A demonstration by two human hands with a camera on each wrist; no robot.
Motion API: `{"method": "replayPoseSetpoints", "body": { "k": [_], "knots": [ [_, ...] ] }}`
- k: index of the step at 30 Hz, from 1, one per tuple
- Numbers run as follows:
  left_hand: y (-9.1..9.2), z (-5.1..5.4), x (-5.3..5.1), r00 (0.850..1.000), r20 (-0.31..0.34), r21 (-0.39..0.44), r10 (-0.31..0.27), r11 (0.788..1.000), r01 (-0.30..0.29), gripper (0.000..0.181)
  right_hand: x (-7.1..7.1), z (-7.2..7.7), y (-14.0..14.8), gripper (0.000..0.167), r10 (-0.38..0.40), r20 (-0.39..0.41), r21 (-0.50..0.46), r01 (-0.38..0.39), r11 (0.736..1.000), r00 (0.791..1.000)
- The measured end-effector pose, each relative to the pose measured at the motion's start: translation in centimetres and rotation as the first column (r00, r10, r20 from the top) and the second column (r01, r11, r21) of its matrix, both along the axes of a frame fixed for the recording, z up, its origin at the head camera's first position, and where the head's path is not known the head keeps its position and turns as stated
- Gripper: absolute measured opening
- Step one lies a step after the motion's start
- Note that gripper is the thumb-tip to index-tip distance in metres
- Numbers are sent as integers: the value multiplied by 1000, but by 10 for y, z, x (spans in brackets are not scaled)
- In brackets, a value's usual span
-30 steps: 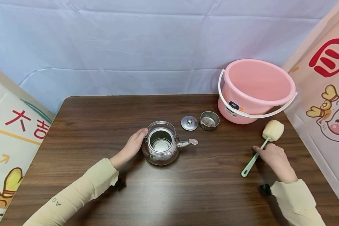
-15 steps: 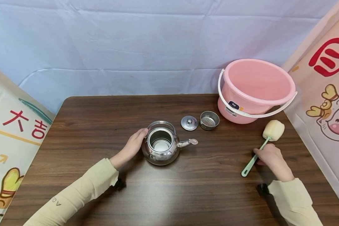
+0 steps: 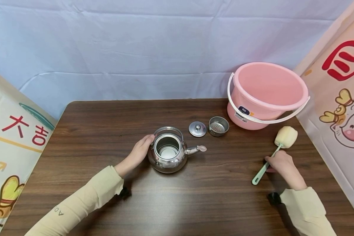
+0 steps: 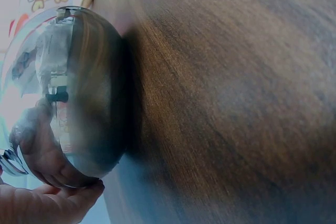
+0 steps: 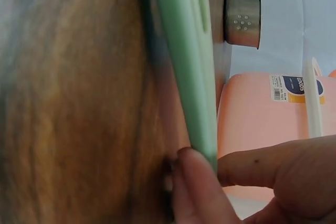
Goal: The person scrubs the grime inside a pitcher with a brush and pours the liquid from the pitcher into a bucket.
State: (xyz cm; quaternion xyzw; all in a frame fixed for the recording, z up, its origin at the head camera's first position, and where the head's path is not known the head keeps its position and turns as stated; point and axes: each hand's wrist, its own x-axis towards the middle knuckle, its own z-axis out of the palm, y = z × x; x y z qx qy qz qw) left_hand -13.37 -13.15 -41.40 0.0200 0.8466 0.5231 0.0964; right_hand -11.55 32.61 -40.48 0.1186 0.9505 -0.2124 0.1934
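A shiny steel kettle (image 3: 167, 154) stands lidless on the wooden table, its spout pointing right. My left hand (image 3: 140, 150) rests against the kettle's left side, near the base of its raised handle; in the left wrist view the fingers (image 4: 63, 200) touch the rounded body. At the right lies a sponge brush, with a pale yellow sponge head (image 3: 286, 137) and a light green handle (image 3: 260, 175). My right hand (image 3: 283, 164) pinches that handle between thumb and fingers, also seen in the right wrist view, where the green handle (image 5: 189, 72) runs up from the fingertips.
Behind the spout lie the round kettle lid (image 3: 197, 128) and a perforated steel strainer (image 3: 218, 126). A pink bucket (image 3: 253, 114) with a white handle stands at the back right corner. Cloth hangs behind the table (image 3: 106, 118), and printed sheets flank both sides.
My right hand has shifted slightly left, its fingers going under the brush handle to pinch it. The left hand and the kettle have stayed in place.
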Motion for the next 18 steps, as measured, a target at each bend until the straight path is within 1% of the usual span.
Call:
{"method": "replayPoseSetpoints", "body": {
  "k": [3,9,12,14,18],
  "knots": [
    [0,0,0,1000,5,-4,1,1000,-1,49,3,-1,-1,29,-20,-19,-60,18,998,1000],
    [0,0,1,1000,3,4,-5,1000,5,49,1,0,0,31,-56,-3,-71,56,996,998],
    [-1,1,1,1000,3,5,-5,1000,5,49,1,0,2,33,-73,-21,-63,72,995,997],
    [-1,1,1,1000,5,4,-6,1000,6,50,1,2,4,34,-73,-49,-57,70,996,996],
    [-1,2,1,1000,3,-6,-6,1000,7,50,2,7,8,35,-69,-160,-28,65,997,985]
  ]
}}
